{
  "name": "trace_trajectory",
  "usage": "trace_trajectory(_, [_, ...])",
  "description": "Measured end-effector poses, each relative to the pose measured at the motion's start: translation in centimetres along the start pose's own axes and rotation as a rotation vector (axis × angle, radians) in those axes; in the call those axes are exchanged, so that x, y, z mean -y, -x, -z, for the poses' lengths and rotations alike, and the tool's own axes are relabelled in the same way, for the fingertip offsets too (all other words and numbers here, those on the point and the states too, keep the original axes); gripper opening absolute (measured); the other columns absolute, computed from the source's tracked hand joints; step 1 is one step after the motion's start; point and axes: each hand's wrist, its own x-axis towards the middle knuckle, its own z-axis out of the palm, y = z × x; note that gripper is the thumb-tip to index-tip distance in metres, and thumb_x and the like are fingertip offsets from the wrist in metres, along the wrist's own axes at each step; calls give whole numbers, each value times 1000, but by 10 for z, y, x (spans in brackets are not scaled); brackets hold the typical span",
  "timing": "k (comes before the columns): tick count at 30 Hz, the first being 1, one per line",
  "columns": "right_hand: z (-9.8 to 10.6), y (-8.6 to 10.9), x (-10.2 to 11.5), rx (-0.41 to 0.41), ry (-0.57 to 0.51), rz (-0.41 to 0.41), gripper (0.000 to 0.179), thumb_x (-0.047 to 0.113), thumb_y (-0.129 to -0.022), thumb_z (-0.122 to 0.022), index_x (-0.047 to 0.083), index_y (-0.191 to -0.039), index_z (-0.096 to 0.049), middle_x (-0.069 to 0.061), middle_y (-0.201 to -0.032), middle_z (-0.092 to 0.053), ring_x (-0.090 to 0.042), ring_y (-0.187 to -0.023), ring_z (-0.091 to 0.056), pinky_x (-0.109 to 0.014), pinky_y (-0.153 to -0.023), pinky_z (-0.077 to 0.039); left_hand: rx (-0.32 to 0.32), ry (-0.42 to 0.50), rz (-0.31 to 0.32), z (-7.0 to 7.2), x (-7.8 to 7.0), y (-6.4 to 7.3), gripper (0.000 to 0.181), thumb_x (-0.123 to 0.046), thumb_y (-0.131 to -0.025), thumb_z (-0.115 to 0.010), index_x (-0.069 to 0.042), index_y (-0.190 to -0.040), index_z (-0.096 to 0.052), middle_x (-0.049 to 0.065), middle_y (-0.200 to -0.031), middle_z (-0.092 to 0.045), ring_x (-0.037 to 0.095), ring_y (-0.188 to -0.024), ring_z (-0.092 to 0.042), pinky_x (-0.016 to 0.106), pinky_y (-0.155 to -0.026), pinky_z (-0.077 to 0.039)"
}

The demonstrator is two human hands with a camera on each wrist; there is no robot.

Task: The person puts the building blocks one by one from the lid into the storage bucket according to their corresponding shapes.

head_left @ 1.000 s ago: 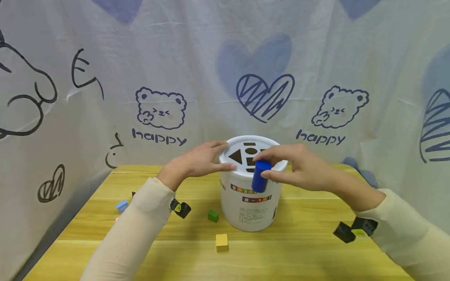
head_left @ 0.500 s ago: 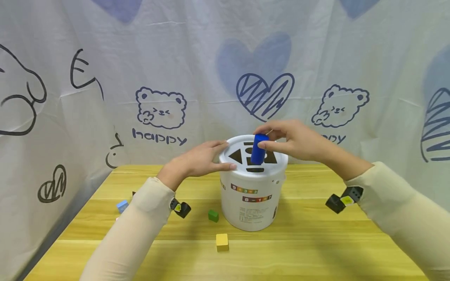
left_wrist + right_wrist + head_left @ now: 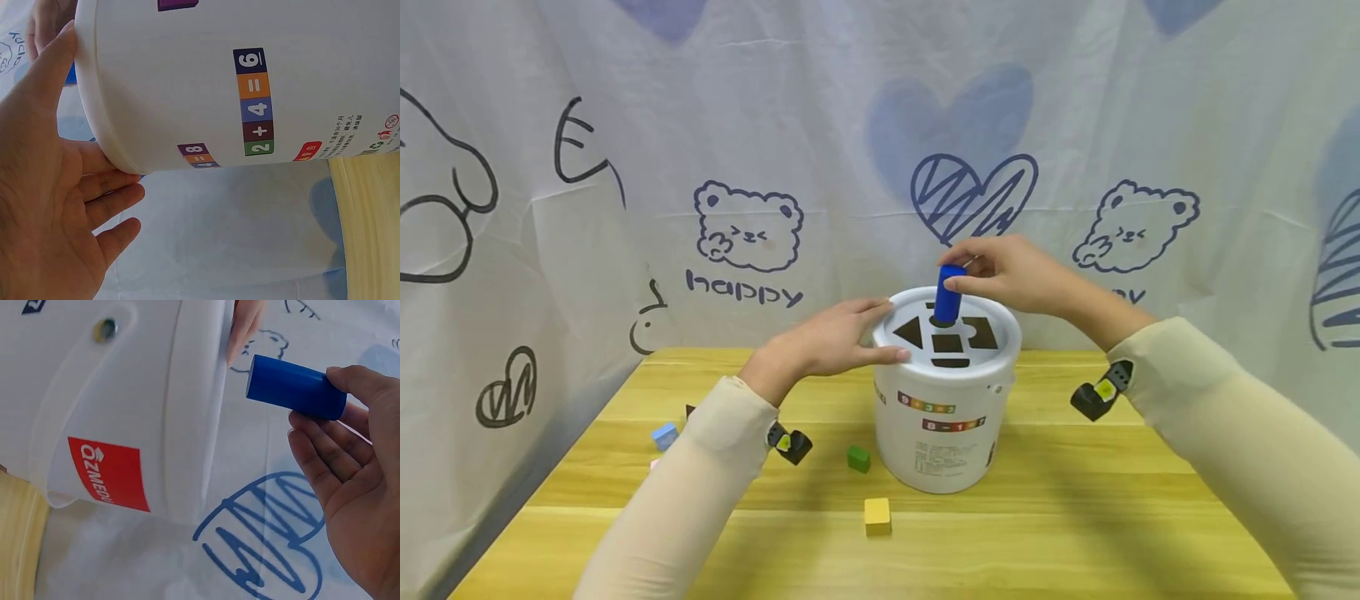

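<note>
A blue cylinder block (image 3: 950, 296) is pinched near its top between the thumb and fingers of my right hand (image 3: 1011, 271). It stands nearly upright above the round hole in the white bucket's lid (image 3: 898, 304). In the right wrist view a gap shows between the cylinder (image 3: 290, 386) and the lid. My left hand (image 3: 823, 337) rests on the left rim of the lid, its fingers and thumb spread along the edge. The left wrist view has the left hand (image 3: 56, 187) with relaxed fingers touching the rim of the bucket (image 3: 187, 87).
Shape holes, triangular and rectangular among them, surround the round one. A green block (image 3: 858, 458) lies left of the bucket and a yellow block (image 3: 877, 517) in front. Further left are a light blue block (image 3: 665, 436) and partly hidden pieces. A printed curtain (image 3: 850, 125) hangs behind the table (image 3: 1037, 533).
My right hand has carried the blue cylinder up and away from me, from before the bucket's front to above the round hole. The left hand has stayed on the rim.
</note>
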Motion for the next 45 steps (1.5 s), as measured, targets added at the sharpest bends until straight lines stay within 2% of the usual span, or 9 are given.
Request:
trace_trajectory(13, [-19, -12, -17, 34, 7, -89, 37, 31, -95, -66, 12, -127, -62, -7, -108, -69, -24, -98, -66, -47, -89, -54, 1, 8, 18, 0, -1, 0, 105, -86, -78, -42, -18, -156, -27, 4, -159, -27, 28, -143, -28, 51, -115, -26])
trace_trajectory(21, [-27, -14, -23, 14, -21, -91, 38, 27, -96, -66, 7, -127, -60, -10, -110, -68, -27, -100, -66, -47, -91, -53, 0, 16, 18, -2, -1, 1, 105, -87, -77, -42, -18, -156, -27, 4, -159, -27, 28, -142, -29, 52, -114, -28])
trace_trajectory(30, [-36, -12, -26, 59, 17, -58, 35, 26, -94, -67, 9, -124, -63, -8, -106, -69, -23, -95, -65, -42, -85, -56, -3, 7, 14, -3, 0, 1, 105, -87, -78, -41, -18, -156, -27, 5, -159, -28, 29, -142, -29, 52, -114, -27])
trace_trajectory(38, [-48, -10, -31, 75, 88, -47, 36, 29, -92, -70, 10, -122, -65, -5, -111, -68, -24, -103, -63, -45, -95, -50, -4, 3, 3, -3, 0, 1, 103, -84, -80, -43, -17, -156, -27, 5, -159, -26, 29, -143, -27, 50, -115, -26])
trace_trajectory(45, [-51, -7, -33, 62, 93, -25, 33, 29, -93, -68, 9, -120, -68, -4, -110, -69, -24, -102, -63, -44, -93, -51, -11, -2, -4, -3, 1, 1, 102, -84, -81, -43, -16, -156, -27, 6, -159, -26, 29, -143, -28, 50, -115, -26])
